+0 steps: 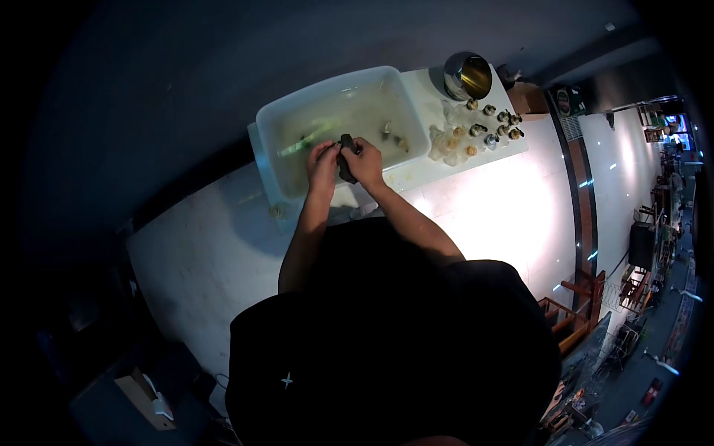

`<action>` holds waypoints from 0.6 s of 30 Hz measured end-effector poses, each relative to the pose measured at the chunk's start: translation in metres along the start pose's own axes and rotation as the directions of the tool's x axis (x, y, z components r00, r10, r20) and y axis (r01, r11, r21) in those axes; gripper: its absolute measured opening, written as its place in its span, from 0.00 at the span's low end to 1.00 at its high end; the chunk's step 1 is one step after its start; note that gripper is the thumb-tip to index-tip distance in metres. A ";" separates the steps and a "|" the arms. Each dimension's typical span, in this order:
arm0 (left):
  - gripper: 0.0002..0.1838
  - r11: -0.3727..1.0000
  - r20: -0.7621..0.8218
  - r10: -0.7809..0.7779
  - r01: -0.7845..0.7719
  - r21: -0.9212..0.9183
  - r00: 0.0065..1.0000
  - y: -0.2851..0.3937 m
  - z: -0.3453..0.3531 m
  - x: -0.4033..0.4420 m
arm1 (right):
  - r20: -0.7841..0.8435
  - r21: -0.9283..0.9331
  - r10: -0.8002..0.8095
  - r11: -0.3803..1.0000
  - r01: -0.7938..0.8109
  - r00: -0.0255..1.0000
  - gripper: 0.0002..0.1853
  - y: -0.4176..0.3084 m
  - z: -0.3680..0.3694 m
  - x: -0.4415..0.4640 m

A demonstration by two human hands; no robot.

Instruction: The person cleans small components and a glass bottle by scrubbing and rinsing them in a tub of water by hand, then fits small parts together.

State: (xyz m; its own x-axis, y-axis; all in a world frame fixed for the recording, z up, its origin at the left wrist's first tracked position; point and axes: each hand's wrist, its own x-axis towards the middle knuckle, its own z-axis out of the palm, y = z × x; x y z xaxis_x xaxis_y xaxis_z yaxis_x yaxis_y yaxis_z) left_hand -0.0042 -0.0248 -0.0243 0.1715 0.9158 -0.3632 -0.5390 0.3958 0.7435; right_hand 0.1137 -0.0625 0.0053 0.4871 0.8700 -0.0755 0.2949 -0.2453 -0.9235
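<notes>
My left hand [323,168] and my right hand [364,162] meet over the near side of a pale plastic tub [418,126] of cloudy water. A dark grey, cloth-like piece [346,175] is gripped in my right hand and hangs between the two. The fingers of my left hand are pinched against it; whatever small thing they hold is too small to make out. In the water lie a small dark-and-pale piece [386,128] and a brownish piece [401,143]. A greenish-white streak shows at the tub's left.
Right of the tub, several small metal fittings [489,110] stand on a white tabletop [513,89], beside crumpled clear plastic [446,141]. A shiny metal pot [455,78] sits behind them. A wooden chair [569,320] is at the lower right, and a cardboard piece [141,401] at lower left.
</notes>
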 end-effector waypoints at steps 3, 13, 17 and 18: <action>0.12 1.000 0.009 -0.013 0.013 -0.003 1.000 -0.001 -0.003 0.002 | -0.047 0.002 -0.016 1.000 0.016 0.999 0.16 0.000 0.003 0.001; 0.13 0.998 -0.022 -0.008 0.009 0.056 1.000 -0.007 -0.003 0.003 | -0.008 -0.090 0.045 0.995 -0.045 0.999 0.17 0.009 0.000 0.007; 0.11 0.997 -0.041 0.069 -0.068 0.043 0.997 -0.010 0.004 0.000 | 0.048 -0.019 0.029 0.999 -0.028 0.998 0.20 0.012 -0.002 0.010; 0.11 0.996 -0.038 0.076 -0.074 0.052 0.996 -0.011 0.003 0.000 | 0.044 -0.007 0.002 1.000 -0.002 0.999 0.20 0.014 -0.002 0.009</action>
State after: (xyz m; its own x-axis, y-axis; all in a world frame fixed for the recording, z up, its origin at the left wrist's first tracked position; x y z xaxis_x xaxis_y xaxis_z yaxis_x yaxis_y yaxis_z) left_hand 0.0047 -0.0288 -0.0308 0.0986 0.9400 -0.3267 -0.5068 0.3299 0.7964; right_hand 0.1237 -0.0583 -0.0075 0.4514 0.8873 -0.0942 0.2999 -0.2503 -0.9206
